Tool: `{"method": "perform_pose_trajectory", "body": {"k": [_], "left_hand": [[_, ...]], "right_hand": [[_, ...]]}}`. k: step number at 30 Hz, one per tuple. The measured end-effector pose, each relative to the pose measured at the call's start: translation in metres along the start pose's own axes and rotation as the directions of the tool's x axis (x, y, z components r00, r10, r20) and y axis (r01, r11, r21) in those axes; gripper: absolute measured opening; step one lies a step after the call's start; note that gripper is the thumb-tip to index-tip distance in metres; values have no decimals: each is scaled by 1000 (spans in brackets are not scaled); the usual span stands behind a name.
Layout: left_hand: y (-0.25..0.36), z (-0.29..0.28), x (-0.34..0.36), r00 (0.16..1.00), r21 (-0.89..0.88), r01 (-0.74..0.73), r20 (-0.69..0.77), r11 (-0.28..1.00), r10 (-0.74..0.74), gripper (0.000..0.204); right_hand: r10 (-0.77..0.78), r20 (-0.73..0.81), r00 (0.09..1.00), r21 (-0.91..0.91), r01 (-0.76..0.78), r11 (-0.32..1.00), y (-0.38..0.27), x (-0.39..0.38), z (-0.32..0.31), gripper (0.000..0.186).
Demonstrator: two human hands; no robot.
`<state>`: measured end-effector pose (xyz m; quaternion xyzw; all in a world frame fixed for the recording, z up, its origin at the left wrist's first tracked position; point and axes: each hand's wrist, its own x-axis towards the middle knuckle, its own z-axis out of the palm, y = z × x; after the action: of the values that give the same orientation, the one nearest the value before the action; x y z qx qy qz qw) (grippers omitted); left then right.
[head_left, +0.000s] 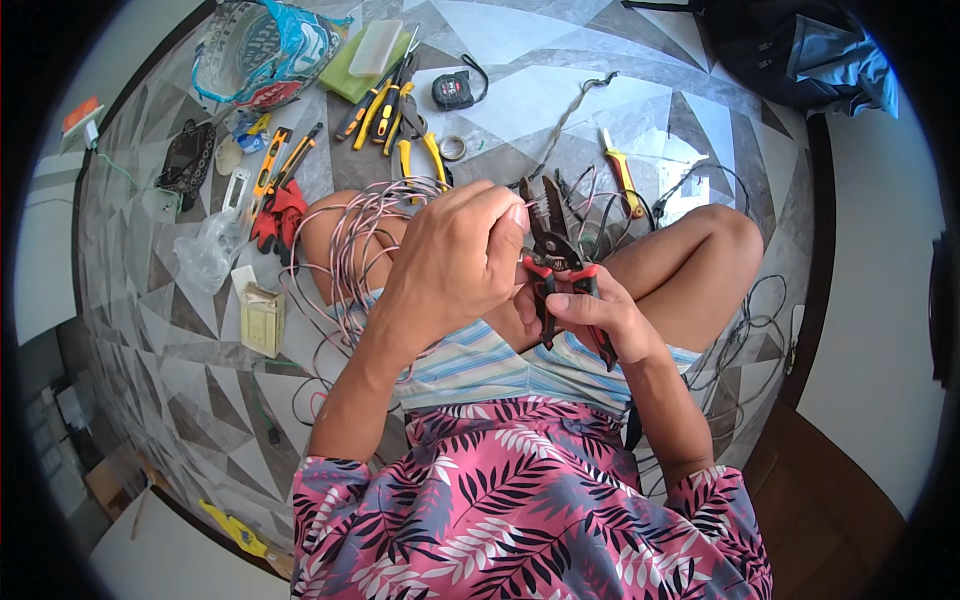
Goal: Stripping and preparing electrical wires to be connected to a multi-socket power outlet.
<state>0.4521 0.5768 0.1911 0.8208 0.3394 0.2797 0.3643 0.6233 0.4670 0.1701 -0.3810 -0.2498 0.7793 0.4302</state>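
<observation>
My right hand is wrapped round the red-and-black handles of a wire stripper, whose dark notched jaws point up and stand apart. Close beside it, my left hand is closed in a pinch on a thin pinkish wire, its end at the stripper's jaws. Whether the jaws touch the wire I cannot tell. A loose coil of pink and black wire lies over my left leg, partly hidden behind my left hand and forearm.
Beyond my legs lie several yellow-handled tools, a tape measure, a tape roll and a yellow knife. At left are red gloves and a pale yellow box. Black cables spread at right; a black bag sits far right.
</observation>
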Motion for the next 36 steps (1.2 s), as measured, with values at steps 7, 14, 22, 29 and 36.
{"method": "perform_pose_trajectory", "body": {"k": [7, 14, 22, 29, 36], "left_hand": [[2, -2, 1, 999, 80, -5, 32, 997, 3, 17], [2, 0, 5, 1000, 57, -1, 26, 998, 0, 18], [4, -1, 5, 1000, 87, -2, 11, 996, 1, 18], [5, -2, 6, 1000, 113, -7, 8, 994, 6, 17], [5, 0, 6, 1000, 113, -2, 6, 994, 1, 16]], "right_hand": [[-15, -4, 1000, -156, 14, 988, -2, 2, -4, 40], [15, -41, 999, -178, -22, 984, -3, 1, -7, 39], [-41, -61, 997, -341, 18, 940, -4, 1, -8, 36], [-67, -99, 993, -392, 23, 920, -5, 1, -4, 35], [-109, -166, 980, -444, 25, 896, -5, 1, 0, 33]]}}
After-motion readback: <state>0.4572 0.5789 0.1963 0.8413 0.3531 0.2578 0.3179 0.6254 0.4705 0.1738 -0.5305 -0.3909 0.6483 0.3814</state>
